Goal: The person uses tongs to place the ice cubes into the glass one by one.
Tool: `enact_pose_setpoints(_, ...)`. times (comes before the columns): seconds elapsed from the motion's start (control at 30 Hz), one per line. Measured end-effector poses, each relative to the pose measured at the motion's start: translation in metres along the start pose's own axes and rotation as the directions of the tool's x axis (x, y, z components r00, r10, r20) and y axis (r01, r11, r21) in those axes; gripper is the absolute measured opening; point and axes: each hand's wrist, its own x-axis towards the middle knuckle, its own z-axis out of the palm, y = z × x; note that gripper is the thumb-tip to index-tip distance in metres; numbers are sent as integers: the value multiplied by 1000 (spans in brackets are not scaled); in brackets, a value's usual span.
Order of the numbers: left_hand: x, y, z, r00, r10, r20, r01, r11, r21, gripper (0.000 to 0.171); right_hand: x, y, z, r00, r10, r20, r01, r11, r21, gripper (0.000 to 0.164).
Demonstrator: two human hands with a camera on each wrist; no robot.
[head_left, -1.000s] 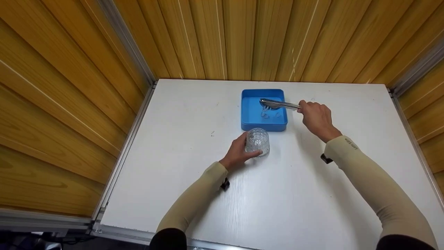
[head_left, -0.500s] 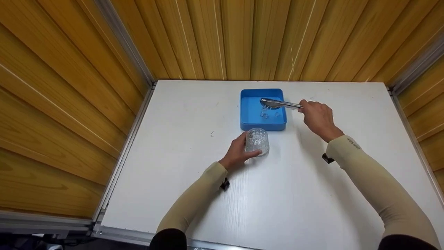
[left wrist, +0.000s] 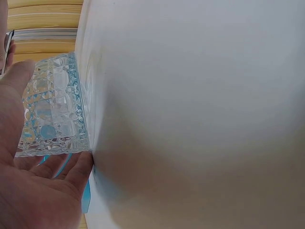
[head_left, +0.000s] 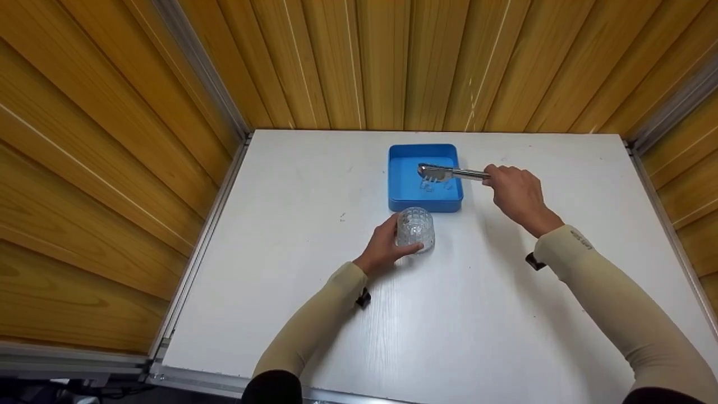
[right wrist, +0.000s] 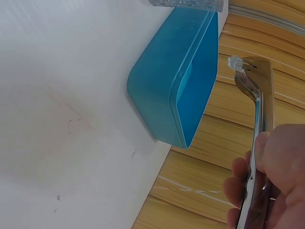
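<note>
My left hand (head_left: pixel 384 247) holds a clear cut-glass tumbler (head_left: pixel 416 229) on the white table, thumb on the near side and fingers round the far side. In the left wrist view, the tumbler (left wrist: pixel 55 105) stands with its base at the tabletop. Metal serving tongs (head_left: pixel 471 174) are gripped in my right hand (head_left: pixel 517 196), reaching over the blue box (head_left: pixel 424 206). A small clear cube-like piece (right wrist: pixel 235 63) sits at the tips of the tongs (right wrist: pixel 259 109) in the right wrist view. Below them, several clear pieces (head_left: pixel 427 188) lie in the box.
The box stands directly behind the tumbler, with its rim (right wrist: pixel 178 86) below the tongs. Wood-patterned panels (head_left: pixel 381 62) rise along the table's back and sides. A metal rail (head_left: pixel 196 387) runs along the front edge.
The tongs have turned and shifted slightly towards me over the box, and my right hand has drifted a little right. My left hand and the tumbler stay in place.
</note>
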Motion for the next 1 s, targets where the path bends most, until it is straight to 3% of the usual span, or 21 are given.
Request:
enact_pose_setpoints(0.33,1,-2,-1,998,58,1,-58,998,12,90,-14,-7,-10,999,-35,-19,35,999,25,12)
enact_pose_setpoints(1.0,-1,-4,-2,998,69,-8,-69,998,-9,92,-48,-29,-2,988,-154,7,154,988,13,17)
